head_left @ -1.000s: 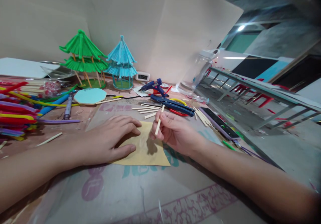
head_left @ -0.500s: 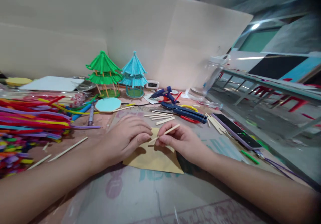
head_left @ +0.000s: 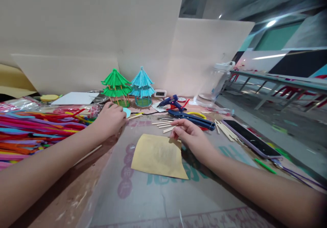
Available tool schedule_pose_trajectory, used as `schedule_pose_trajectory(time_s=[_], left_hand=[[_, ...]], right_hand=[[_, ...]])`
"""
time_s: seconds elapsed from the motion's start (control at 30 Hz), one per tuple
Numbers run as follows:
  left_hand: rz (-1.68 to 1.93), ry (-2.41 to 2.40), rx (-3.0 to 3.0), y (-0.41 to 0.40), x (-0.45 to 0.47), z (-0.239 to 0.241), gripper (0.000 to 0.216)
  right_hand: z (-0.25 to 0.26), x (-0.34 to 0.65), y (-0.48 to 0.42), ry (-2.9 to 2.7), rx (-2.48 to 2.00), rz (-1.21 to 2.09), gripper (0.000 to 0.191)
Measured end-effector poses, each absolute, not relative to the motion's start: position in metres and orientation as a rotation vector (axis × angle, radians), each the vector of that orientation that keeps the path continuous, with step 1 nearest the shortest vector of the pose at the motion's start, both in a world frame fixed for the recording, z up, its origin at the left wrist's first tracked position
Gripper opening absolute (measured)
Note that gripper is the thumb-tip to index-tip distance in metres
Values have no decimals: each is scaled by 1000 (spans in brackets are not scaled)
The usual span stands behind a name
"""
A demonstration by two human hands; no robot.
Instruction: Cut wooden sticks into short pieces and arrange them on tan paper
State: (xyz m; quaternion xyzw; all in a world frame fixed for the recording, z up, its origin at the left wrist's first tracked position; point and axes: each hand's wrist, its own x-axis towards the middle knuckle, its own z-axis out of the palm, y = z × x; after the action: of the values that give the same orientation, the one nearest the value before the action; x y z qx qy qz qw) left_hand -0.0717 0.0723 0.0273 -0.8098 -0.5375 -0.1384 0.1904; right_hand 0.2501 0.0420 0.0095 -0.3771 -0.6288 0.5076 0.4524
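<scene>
My left hand (head_left: pixel 111 119) reaches over the light blue disc (head_left: pixel 126 112), covering most of it, close in front of the green two-tiered paper-roofed model (head_left: pixel 116 87). Its fingers curl downward, and what lies beneath them is hidden. My right hand (head_left: pixel 186 133) hovers by the upper right corner of a tan sheet of sandpaper (head_left: pixel 158 156). Its fingers are loosely bent and apart, with no stick visible in them. Just beyond the fingertips are several thin wooden sticks (head_left: pixel 163 123). A blue two-tiered model (head_left: pixel 142 87) stands beside the green one.
Colourful pipe cleaners (head_left: pixel 43 129) are heaped at left. Behind my right hand lie blue-handled pliers (head_left: pixel 191 118) and a blue glue gun (head_left: pixel 170 102). A phone (head_left: pixel 251 139), more sticks (head_left: pixel 226 130) and a clear jug (head_left: pixel 213 85) are at right.
My left hand has left the sandpaper and moved left and away from me to the disc. My right hand has moved slightly right; the stick it held no longer shows in it.
</scene>
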Motion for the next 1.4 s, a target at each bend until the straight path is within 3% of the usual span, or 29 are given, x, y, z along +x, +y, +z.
schedule_pose_trajectory(time_s=[0.27, 0.47, 0.73, 0.9, 1.0, 1.23, 1.4], left_hand=[[-287, -1452, -2491, 78, -10, 40, 21], [-238, -1573, -2569, 89, 36, 23, 28], [-601, -1717, -2635, 52, 33, 42, 23], [-781, -1758, -2902, 0, 39, 46, 30], [-841, -1795, -3047, -20, 40, 42, 29], [-1029, -1199, -3029, -22, 23, 32, 22], [-1177, -1120, -3045, -18, 22, 14, 13]], right_hand=[[10, 250, 39, -1544, -901, 1180, 22], [7, 250, 38, -1600, -859, 1221, 18], [9, 249, 35, -1609, -845, 1283, 20], [15, 247, 31, -1577, -787, 1348, 35], [19, 245, 21, -1666, -744, 1467, 30], [13, 244, 25, -1376, -670, 1819, 36], [13, 246, 31, -1316, -652, 1946, 31]])
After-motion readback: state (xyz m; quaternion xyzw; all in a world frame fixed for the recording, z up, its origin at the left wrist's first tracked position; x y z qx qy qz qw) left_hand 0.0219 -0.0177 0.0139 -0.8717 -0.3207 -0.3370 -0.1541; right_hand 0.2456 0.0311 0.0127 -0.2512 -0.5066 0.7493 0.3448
